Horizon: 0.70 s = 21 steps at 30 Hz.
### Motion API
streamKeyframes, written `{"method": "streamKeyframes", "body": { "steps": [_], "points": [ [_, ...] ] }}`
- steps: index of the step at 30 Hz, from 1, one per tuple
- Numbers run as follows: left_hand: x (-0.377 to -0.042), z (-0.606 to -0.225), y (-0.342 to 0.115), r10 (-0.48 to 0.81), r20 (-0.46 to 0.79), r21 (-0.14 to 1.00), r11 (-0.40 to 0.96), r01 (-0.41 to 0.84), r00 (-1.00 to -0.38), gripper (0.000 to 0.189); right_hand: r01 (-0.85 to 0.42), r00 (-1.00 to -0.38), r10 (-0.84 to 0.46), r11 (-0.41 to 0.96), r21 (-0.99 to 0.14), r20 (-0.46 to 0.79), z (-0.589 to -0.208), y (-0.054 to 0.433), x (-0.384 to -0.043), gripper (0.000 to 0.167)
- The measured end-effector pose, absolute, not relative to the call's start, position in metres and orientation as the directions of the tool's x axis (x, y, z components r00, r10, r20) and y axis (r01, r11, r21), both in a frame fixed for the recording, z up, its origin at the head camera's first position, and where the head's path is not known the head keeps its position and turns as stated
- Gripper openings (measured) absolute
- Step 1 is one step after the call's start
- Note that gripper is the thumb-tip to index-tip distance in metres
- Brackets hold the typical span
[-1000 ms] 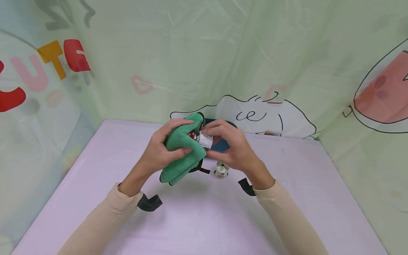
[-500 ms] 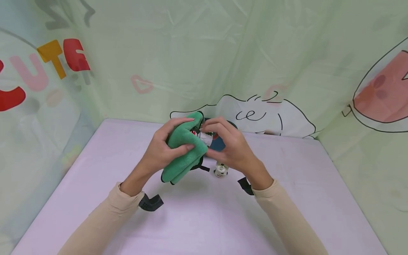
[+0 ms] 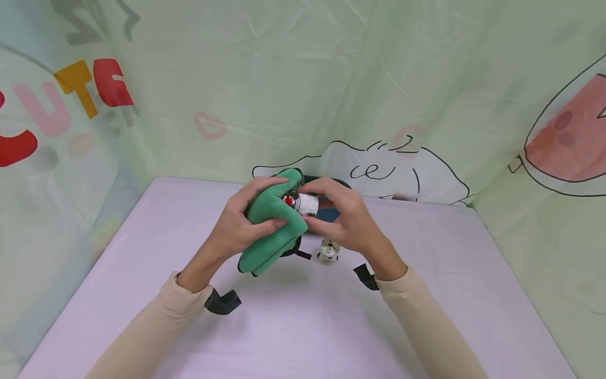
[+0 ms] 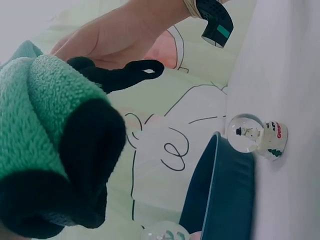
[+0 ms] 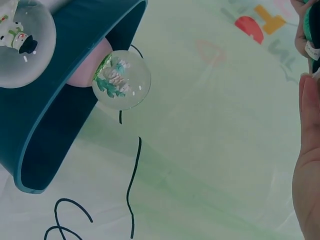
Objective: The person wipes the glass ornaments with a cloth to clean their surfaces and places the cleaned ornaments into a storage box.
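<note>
In the head view, my left hand (image 3: 241,216) holds a folded green cloth (image 3: 272,239) with dark edging around the globe end of a snow globe (image 3: 309,204). Its white base sticks out of the cloth, and a bit of red shows inside. Thumb and fingers of my right hand (image 3: 347,216) pinch that base from the right. Most of the globe is hidden by the cloth. The left wrist view shows the cloth (image 4: 55,115) close up, with a dark loop hanging from it and my right hand (image 4: 120,40) behind.
Behind the hands stands a dark blue bin (image 3: 326,215). A snowman snow globe (image 3: 328,252) sits on the table before it. Another snow globe (image 5: 121,80), with a pink base, shows at the bin's opening in the right wrist view. A patterned curtain (image 3: 293,79) hangs behind the table.
The fingers of my right hand have shifted on the base, which shows more fully now. Both hands and the cloth moved slightly up, then back down.
</note>
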<state>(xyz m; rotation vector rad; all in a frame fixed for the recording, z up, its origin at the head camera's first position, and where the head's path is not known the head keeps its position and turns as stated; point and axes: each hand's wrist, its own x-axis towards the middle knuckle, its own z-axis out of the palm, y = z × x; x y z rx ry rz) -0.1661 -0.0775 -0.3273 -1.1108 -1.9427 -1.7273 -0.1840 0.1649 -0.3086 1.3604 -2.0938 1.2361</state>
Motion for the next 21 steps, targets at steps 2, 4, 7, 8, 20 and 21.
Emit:
{"method": "streamKeyframes", "body": {
  "steps": [2, 4, 7, 8, 20, 21],
  "points": [
    [-0.1660, -0.3279, -0.0781, 0.336, 0.680, 0.699, -0.029, 0.714, -0.652, 0.063, -0.847, -0.499, -0.556, 0.152, -0.509, 0.664, -0.3092, 0.1654, -0.1844, 0.040],
    [-0.1660, -0.3286, -0.0787, 0.336, 0.678, 0.701, -0.027, 0.712, -0.654, 0.064, -0.832, -0.517, -0.559, 0.150, -0.534, 0.648, -0.3093, 0.1659, -0.1844, 0.044],
    [-0.1660, -0.3291, -0.0795, 0.335, 0.675, 0.705, -0.030, 0.708, -0.658, 0.064, -0.815, -0.537, -0.562, 0.154, -0.558, 0.629, -0.3090, 0.1666, -0.1843, 0.049],
    [-0.1659, -0.3289, -0.0797, 0.335, 0.675, 0.706, -0.032, 0.708, -0.658, 0.063, -0.810, -0.542, -0.564, 0.152, -0.567, 0.623, -0.3090, 0.1668, -0.1843, 0.049],
    [-0.1675, -0.3287, -0.0816, 0.329, 0.702, 0.676, -0.029, 0.737, -0.631, 0.061, -0.727, -0.589, -0.563, 0.055, -0.684, 0.580, -0.3092, 0.1675, -0.1840, 0.039],
    [-0.1675, -0.3289, -0.0817, 0.330, 0.703, 0.674, -0.026, 0.738, -0.630, 0.061, -0.718, -0.592, -0.560, 0.040, -0.695, 0.580, -0.3089, 0.1675, -0.1836, 0.040]
  ]
}}
